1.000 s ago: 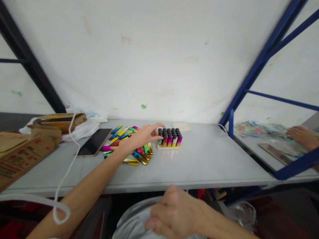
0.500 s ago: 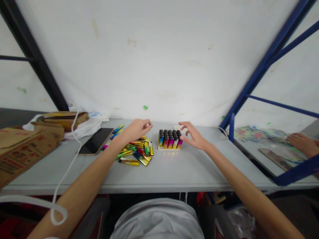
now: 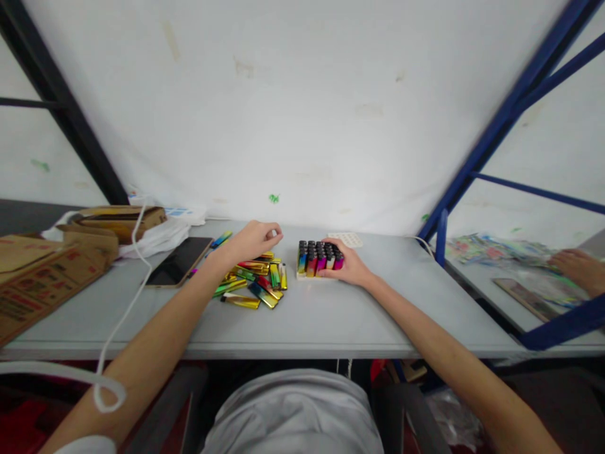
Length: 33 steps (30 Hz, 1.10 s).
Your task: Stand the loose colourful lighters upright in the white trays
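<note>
A block of upright lighters (image 3: 312, 260) with black tops and rainbow metallic bodies stands in a white tray (image 3: 307, 276). My right hand (image 3: 347, 263) grips its right side, the thumb in front and the fingers over the back. Left of it, a loose pile of shiny lighters (image 3: 262, 293) in gold, green, red and blue lies on the table. My left hand (image 3: 258, 239) hovers above the back of this pile with its fingers curled closed. Whatever that hand may hold is hidden.
A black phone (image 3: 182, 261) lies left of the pile. Farther left are an opened cardboard box (image 3: 51, 277) and white plastic wrapping (image 3: 161, 238). Behind my right hand lies a white perforated tray (image 3: 350, 239). Past the blue frame (image 3: 442, 246), another person's hand (image 3: 576, 268) is visible.
My right hand has moved left and closed around the right side of the lighter block. My left hand stays over the pile, still curled. The view has shifted slightly.
</note>
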### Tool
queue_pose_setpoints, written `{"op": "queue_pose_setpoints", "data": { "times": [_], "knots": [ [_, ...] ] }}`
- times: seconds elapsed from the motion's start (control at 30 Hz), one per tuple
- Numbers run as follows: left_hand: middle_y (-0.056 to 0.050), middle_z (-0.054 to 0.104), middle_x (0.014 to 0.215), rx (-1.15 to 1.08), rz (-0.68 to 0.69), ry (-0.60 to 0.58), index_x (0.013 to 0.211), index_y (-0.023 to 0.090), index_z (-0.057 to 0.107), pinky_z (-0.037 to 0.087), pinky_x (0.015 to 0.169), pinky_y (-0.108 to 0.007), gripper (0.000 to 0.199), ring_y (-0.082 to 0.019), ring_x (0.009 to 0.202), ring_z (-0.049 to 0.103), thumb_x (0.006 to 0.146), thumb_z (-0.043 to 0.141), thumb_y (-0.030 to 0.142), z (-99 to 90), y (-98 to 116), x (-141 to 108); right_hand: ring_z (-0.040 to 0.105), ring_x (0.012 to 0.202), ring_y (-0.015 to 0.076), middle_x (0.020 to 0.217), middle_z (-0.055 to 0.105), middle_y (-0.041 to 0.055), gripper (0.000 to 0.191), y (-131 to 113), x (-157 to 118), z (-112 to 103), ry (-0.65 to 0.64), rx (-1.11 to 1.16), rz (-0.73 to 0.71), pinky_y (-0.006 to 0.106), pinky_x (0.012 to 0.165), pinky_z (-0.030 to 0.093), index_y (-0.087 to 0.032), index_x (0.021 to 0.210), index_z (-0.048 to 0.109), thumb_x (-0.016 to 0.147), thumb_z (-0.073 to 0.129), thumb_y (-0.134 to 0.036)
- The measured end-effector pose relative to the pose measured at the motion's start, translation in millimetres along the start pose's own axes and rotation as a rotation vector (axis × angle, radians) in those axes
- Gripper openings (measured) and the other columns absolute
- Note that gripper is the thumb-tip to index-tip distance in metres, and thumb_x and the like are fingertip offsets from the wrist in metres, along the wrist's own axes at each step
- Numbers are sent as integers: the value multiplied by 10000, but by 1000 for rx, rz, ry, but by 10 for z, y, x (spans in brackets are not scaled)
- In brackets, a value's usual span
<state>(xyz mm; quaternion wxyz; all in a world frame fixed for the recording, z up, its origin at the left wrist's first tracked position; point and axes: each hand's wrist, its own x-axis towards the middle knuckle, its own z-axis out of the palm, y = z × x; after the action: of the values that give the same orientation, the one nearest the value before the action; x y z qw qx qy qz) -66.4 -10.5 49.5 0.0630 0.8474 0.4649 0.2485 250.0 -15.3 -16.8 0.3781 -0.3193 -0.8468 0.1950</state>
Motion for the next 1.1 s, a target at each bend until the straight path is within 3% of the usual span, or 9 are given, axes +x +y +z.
{"op": "queue_pose_setpoints", "data": {
  "times": [0.23, 0.47, 0.6, 0.67, 0.87, 1.0, 1.1],
  "knots": [
    [-42, 676, 655, 69, -148, -94, 733, 195, 695, 412, 630, -268, 382, -187, 610, 575, 847, 573, 539, -178, -117, -59, 651, 1139, 299, 1293, 652, 135, 808, -38, 20, -21, -28, -15, -9, 451, 1027, 501, -174, 1389, 520, 751, 836, -557],
    [-57, 747, 779, 58, -154, -226, 933, 205, 796, 453, 671, -259, 368, -202, 694, 636, 738, 697, 501, -230, -411, -99, 638, 1167, 308, 1325, 637, 144, 789, -99, 16, -33, -36, -15, 2, 460, 1034, 493, -167, 1399, 504, 777, 826, -531],
    [-77, 790, 1020, 75, -140, -393, 999, 212, 797, 488, 767, -272, 365, -236, 880, 691, 742, 688, 448, -196, -419, -94, 654, 1139, 304, 1308, 648, 131, 786, -88, 17, -35, -43, -18, -5, 452, 1013, 509, -186, 1405, 505, 781, 820, -546],
    [-72, 791, 1046, 84, -140, -438, 991, 205, 793, 495, 796, -274, 347, -241, 915, 698, 756, 662, 424, -184, -397, -88, 650, 1150, 310, 1317, 646, 129, 791, -76, 17, -34, -46, -12, -12, 455, 1018, 511, -196, 1406, 507, 775, 823, -554],
    [-85, 783, 1061, 14, -134, -242, 1108, 194, 720, 505, 856, -291, 440, -241, 956, 705, 874, 548, 525, -217, -307, -78, 644, 1173, 316, 1326, 646, 121, 796, -44, 12, -31, -43, 2, -12, 466, 1037, 504, -215, 1414, 500, 772, 830, -548],
    [-45, 745, 836, -156, -179, -199, 1195, 191, 636, 514, 692, -279, 500, -204, 725, 682, 961, 401, 565, -211, -149, -84, 647, 1166, 314, 1325, 648, 114, 813, -25, 7, -31, -41, -6, -7, 473, 1043, 497, -224, 1424, 494, 762, 836, -551],
    [1, 644, 660, -300, -142, -124, 1235, 176, 650, 460, 571, -253, 539, -163, 577, 575, 957, 425, 579, -168, 3, -72, 642, 1182, 310, 1333, 644, 115, 810, -13, 6, -27, -43, 7, -16, 466, 1054, 493, -223, 1425, 490, 767, 836, -544]
  ]
}}
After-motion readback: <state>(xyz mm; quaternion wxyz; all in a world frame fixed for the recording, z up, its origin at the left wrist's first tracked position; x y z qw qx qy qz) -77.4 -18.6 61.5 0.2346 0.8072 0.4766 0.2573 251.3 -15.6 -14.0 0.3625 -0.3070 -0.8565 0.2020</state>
